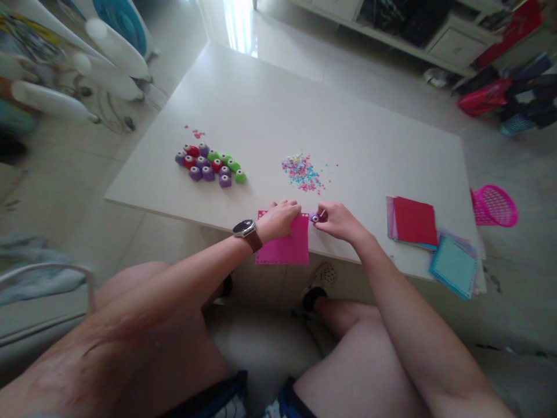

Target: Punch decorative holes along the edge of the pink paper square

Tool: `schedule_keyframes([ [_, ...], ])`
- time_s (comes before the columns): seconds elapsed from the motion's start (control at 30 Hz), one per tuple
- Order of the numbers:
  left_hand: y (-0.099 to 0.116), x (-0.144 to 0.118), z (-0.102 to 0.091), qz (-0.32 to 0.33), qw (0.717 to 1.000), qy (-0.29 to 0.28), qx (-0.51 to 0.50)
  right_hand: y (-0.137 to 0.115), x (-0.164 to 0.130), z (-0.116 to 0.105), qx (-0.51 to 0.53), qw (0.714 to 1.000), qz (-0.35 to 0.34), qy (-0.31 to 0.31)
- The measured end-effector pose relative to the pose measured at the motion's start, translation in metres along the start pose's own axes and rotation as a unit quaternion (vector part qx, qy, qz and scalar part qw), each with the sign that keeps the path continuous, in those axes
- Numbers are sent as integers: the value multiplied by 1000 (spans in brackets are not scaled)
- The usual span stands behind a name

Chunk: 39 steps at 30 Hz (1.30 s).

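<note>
Near the frame's centre, the left hand [281, 217] lies with fingers pressed flat on a pink paper sheet [285, 247] at the desk [261, 104] edge. Just right of it, the right hand [339, 220] pinches a small purple punch [315, 217] against the sheet's upper right corner. Confetti [302, 171] lies above; more punches [211, 165] sit left.

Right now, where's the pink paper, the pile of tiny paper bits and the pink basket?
pink paper [285, 247], head view, bare middle of the sheet
paper bits [303, 172], head view, middle of the pile
pink basket [496, 205], head view, mesh wall
</note>
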<state>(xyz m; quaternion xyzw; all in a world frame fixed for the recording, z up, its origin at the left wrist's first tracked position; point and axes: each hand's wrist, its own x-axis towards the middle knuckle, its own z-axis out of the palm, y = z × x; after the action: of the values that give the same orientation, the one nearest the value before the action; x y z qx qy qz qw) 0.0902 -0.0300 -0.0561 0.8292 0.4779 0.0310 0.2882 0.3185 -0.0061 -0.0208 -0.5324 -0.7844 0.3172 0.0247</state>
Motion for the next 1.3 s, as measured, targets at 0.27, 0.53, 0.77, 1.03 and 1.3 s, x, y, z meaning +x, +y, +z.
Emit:
schedule_keyframes([
  [0.27,0,0,-1,2,1000,0,1,0,-2,-2,9,1000,8,-5],
  [0.53,1,-1,-2,7,1000,-4,2,0,1,2,8,1000,4,-16],
  [0.77,1,0,0,10,1000,1,2,2,1,6,32,999,-6,-40],
  [1.03,7,-4,-6,6,999,11,33,-3,-1,4,55,997,15,-46],
  [1.3,3,0,-6,13,999,-39,-2,-5,2,-1,81,992,61,-70],
])
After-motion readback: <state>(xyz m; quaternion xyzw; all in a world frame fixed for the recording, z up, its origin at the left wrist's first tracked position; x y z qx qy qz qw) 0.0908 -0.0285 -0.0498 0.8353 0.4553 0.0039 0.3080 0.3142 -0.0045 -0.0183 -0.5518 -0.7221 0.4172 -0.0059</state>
